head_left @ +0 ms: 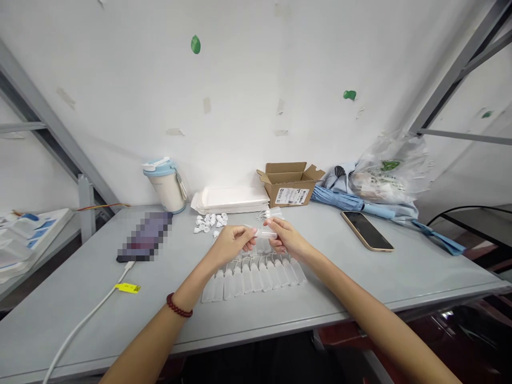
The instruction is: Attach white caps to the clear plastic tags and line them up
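Observation:
Above the middle of the table, a small translucent plastic bottle (265, 234) lies sideways between my two hands. My left hand (236, 240) is closed in a pinch at its left end. My right hand (291, 239) has its fingers closed around the other end. Just below them, a row of similar translucent bottles (256, 278) lies side by side on the table, with thin loops at their tops. More bottles behind that row are partly hidden by my hands. Loose white caps (208, 222) are scattered to the left of my hands.
Along the wall stand a tumbler (168, 186), a stack of white sheets or bags (232, 199), an open cardboard box (288, 186) and a plastic bag (392, 170). A folded blue umbrella (344, 199) and a phone (367, 231) lie right; a cabled phone (146, 237) lies left.

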`<action>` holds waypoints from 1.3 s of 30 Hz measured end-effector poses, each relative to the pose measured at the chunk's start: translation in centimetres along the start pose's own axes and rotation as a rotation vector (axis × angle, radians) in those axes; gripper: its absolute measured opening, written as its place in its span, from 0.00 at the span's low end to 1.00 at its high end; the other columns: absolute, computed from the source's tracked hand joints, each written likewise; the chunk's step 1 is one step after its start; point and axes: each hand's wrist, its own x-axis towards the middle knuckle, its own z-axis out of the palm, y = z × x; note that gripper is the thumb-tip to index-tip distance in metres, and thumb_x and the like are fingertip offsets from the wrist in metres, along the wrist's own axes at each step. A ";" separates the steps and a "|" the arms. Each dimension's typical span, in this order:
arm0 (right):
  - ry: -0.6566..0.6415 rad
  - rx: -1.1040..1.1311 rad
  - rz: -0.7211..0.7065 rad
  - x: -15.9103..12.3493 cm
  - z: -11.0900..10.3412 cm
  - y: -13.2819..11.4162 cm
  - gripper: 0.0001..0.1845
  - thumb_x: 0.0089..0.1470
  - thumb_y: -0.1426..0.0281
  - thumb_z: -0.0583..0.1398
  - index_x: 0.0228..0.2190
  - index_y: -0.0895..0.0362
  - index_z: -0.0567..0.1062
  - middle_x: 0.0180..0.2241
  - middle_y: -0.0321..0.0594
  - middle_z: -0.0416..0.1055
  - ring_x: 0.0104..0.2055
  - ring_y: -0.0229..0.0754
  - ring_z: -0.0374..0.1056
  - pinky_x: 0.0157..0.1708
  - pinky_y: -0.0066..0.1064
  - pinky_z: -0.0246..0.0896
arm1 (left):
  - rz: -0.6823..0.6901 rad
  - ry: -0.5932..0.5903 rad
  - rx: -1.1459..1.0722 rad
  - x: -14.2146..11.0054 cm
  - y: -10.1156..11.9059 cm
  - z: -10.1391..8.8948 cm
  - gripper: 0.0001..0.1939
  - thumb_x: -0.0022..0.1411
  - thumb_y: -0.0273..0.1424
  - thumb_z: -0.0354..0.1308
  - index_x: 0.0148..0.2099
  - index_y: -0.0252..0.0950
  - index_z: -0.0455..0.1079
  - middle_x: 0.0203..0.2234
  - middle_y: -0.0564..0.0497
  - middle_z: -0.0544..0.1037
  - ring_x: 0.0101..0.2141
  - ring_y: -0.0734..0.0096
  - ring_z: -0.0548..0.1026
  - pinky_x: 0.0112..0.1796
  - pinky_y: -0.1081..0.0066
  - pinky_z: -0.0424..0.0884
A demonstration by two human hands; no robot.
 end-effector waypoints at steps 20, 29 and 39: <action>-0.079 -0.075 -0.146 0.1 -0.3 0.2 0.20 0.49 0.53 0.59 0.35 0.55 0.63 0.19 0.27 0.61 0.15 0.29 0.55 0.15 0.22 0.47 | -0.071 0.058 -0.157 0.1 0.4 -0.1 0.11 0.51 0.36 0.59 0.26 0.33 0.67 0.20 0.53 0.71 0.23 0.73 0.71 0.29 0.71 0.70; -0.058 -0.286 -0.215 0.3 -0.7 0.5 0.20 0.50 0.52 0.57 0.29 0.58 0.64 0.15 0.27 0.60 0.15 0.30 0.51 0.16 0.24 0.43 | -0.053 0.049 -0.226 0.0 0.6 -0.3 0.13 0.48 0.38 0.63 0.29 0.32 0.70 0.23 0.52 0.72 0.25 0.73 0.70 0.29 0.71 0.70; -0.001 -0.416 -0.271 0.5 -0.7 0.5 0.25 0.53 0.50 0.53 0.17 0.56 0.59 0.10 0.26 0.53 0.15 0.30 0.48 0.25 0.28 0.51 | 0.068 0.097 -0.056 0.0 0.3 -0.2 0.12 0.50 0.37 0.62 0.31 0.32 0.72 0.25 0.51 0.74 0.25 0.73 0.70 0.29 0.71 0.70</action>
